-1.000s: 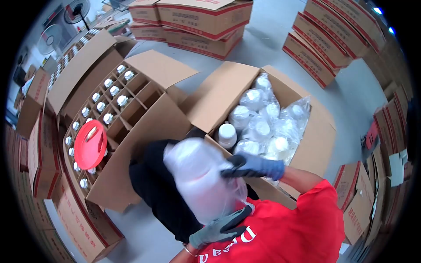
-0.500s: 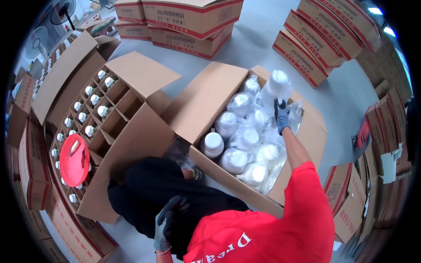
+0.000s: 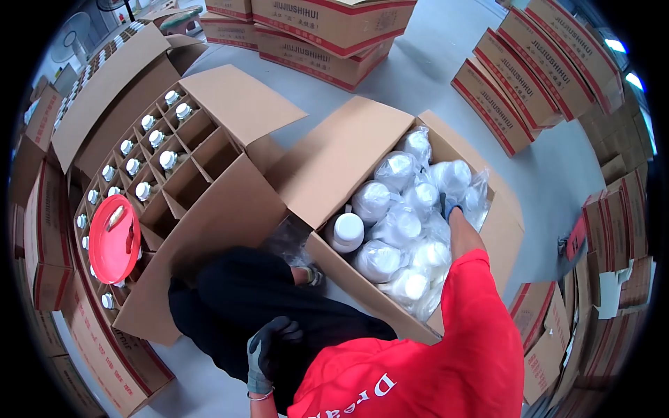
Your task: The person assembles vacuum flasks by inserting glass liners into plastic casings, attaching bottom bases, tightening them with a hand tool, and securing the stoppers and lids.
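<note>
My right hand [image 3: 451, 205], in a grey glove, reaches down into an open carton [image 3: 376, 282] of bottles. It is at the lower end of a plastic-wrapped white bottle [image 3: 451, 177] that lies tilted, and its fingers are mostly hidden. Several more wrapped white bottles [image 3: 395, 224] fill the carton around it. One white bottle [image 3: 347, 231] at the left corner stands upright without wrap. My left hand [image 3: 265, 352], gloved in grey with dark fingers, hangs beside my dark-trousered leg, fingers loosely bent and apart, holding nothing.
To the left stands a divided carton [image 3: 209, 209] with white-capped bottles [image 3: 143, 191] in some cells. A red plate [image 3: 113, 240] with small items rests on its caps. Printed cartons [image 3: 327, 59] are stacked behind, others [image 3: 529, 76] at the far right.
My right hand has lowered the wrapped bottle from above the carton down among the others. The view has shifted slightly; my left hand stays by my leg.
</note>
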Available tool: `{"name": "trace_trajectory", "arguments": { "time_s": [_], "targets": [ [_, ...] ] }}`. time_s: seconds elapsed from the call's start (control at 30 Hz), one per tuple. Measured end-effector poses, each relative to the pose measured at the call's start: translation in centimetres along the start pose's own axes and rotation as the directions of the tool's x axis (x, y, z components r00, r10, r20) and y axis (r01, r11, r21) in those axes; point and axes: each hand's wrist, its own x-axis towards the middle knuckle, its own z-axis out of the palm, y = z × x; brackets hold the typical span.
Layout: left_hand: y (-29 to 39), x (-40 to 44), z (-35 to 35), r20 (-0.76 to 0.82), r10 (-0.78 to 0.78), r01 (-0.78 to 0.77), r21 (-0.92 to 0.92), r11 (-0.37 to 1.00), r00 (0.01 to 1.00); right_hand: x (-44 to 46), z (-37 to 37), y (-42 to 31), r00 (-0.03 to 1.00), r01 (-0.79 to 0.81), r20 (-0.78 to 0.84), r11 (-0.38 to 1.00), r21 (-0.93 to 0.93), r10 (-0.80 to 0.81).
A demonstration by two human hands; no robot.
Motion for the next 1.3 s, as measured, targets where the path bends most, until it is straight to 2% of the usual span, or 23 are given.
{"name": "trace_trajectory", "arguments": {
  "time_s": [0.1, 0.2, 0.23, 0.27, 0.33, 0.37, 0.4, 0.47, 0.53, 0.63, 0.67, 0.73, 0.87, 0.9, 0.97, 1.0, 1.07, 1.1, 1.13, 1.2, 1.27, 1.3],
  "targets": [
    [-0.1, 0.0, -0.3, -0.009, -0.024, 0.024, 0.009, 1.0, 1.0, 2.1, -1.1, 2.8, 0.95, -0.045, 0.307, 0.998, -0.05, 0.058],
    [0.0, 0.1, -0.5, 0.014, -0.016, 0.016, 0.024, 1.0, 1.0, -2.6, -3.3, -2.3, 0.957, -0.213, 0.204, 0.977, 0.023, 0.204],
    [0.1, 0.1, -0.5, 0.038, -0.014, 0.013, 0.037, 0.999, 0.999, -1.9, -2.5, -2.5, 0.991, 0.125, -0.03, 0.975, -0.182, -0.133],
    [0.3, 0.3, -0.5, 0.059, -0.011, 0.008, 0.052, 0.999, 0.998, -1.7, -1.4, -2.2, 0.852, 0.386, -0.171, 0.815, -0.433, -0.495],
    [0.4, 0.4, -0.7, 0.081, -0.011, 0.006, 0.07, 0.998, 0.997, -10.8, -3.5, -9.8, 0.658, 0.549, -0.12, 0.583, -0.599, -0.743],
    [0.3, 0.5, -0.7, 0.083, -0.018, 0.012, 0.071, 0.997, 0.996, -13.9, -2.8, -12.0, 0.682, 0.678, -0.013, 0.638, -0.364, -0.732],
    [0.3, 0.4, -0.7, 0.087, -0.028, 0.021, 0.073, 0.997, 0.996, -16.5, -1.7, -13.2, 0.677, 0.736, 0.096, 0.669, -0.102, -0.73],
    [0.5, 0.4, -0.5, 0.106, -0.018, 0.007, 0.1, 0.995, 0.994, -20.3, 2.7, -13.5, 0.401, 0.899, 0.417, 0.438, -0.01, -0.815],
    [0.8, 0.3, -0.2, 0.133, -0.011, -0.009, 0.145, 0.989, 0.991, -21.3, 8.4, -12.6, 0.362, 0.92, 0.461, 0.389, -0.04, -0.81],
    [1.3, -0.5, 0.3, 0.141, 0.002, -0.031, 0.203, 0.979, 0.99, -18.4, 13.5, -12.3, 0.061, 0.998, 0.591, 0.037, -0.053, -0.804],
    [1.2, -0.9, 0.4, 0.13, 0.006, -0.033, 0.202, 0.979, 0.992, -17.5, 13.4, -13.0, 0.068, 0.994, 0.661, 0.11, 0.022, -0.747],
    [0.7, -1.1, 0.4, 0.129, 0.02, -0.044, 0.187, 0.981, 0.991, -17.5, 12.5, -14.9, 0.354, 0.925, 0.856, 0.277, -0.261, -0.375],
    [0.7, -0.9, 0.8, 0.197, 0.122, -0.147, 0.119, 0.982, 0.973, -18.7, 14.9, -14.6, 0.391, 0.879, 0.817, -0.091, -0.468, -0.423],
    [0.5, -0.8, 0.6, 0.207, 0.112, -0.142, 0.136, 0.981, 0.972, -16.1, 18.0, -13.2, 0.323, 0.896, 0.879, -0.187, -0.404, -0.35],
    [0.9, -0.5, 0.6, 0.235, 0.098, -0.14, 0.167, 0.976, 0.967, -19.2, 15.4, -15.7, 0.377, 0.894, 0.857, -0.106, -0.436, -0.352],
    [1.3, -0.7, 0.9, 0.251, 0.096, -0.143, 0.179, 0.973, 0.963, -16.9, 17.6, -13.8, 0.277, 0.915, 0.878, -0.171, -0.365, -0.39],
    [1.5, -1.0, 0.9, 0.279, 0.095, -0.154, 0.198, 0.968, 0.956, -18.7, 16.3, -14.3, 0.244, 0.869, 0.89, -0.321, -0.377, -0.385],
    [1.4, -0.9, 0.7, 0.291, 0.102, -0.165, 0.201, 0.965, 0.951, -18.2, 16.5, -13.7, 0.183, 0.876, 0.901, -0.351, -0.331, -0.393],
    [1.3, -1.0, 0.7, 0.301, 0.105, -0.171, 0.204, 0.964, 0.948, -18.9, 15.0, -14.0, 0.181, 0.894, 0.87, -0.292, -0.34, -0.459],
    [1.7, -1.4, 1.3, 0.306, 0.089, -0.133, 0.127, 0.983, 0.948, -18.5, 12.6, -14.5, 0.105, 0.965, 0.824, -0.145, -0.22, -0.556],
    [2.3, -1.5, 1.9, 0.309, 0.085, -0.122, 0.103, 0.987, 0.947, -16.9, 9.6, -16.1, -0.112, 0.982, 0.849, -0.187, 0.017, -0.516],
    [2.8, -1.4, 2.3, 0.311, 0.093, -0.136, 0.119, 0.984, 0.946, -20.3, 4.5, -19.4, -0.017, 0.998, 0.911, 0.052, 0.042, -0.412]
  ]
}}
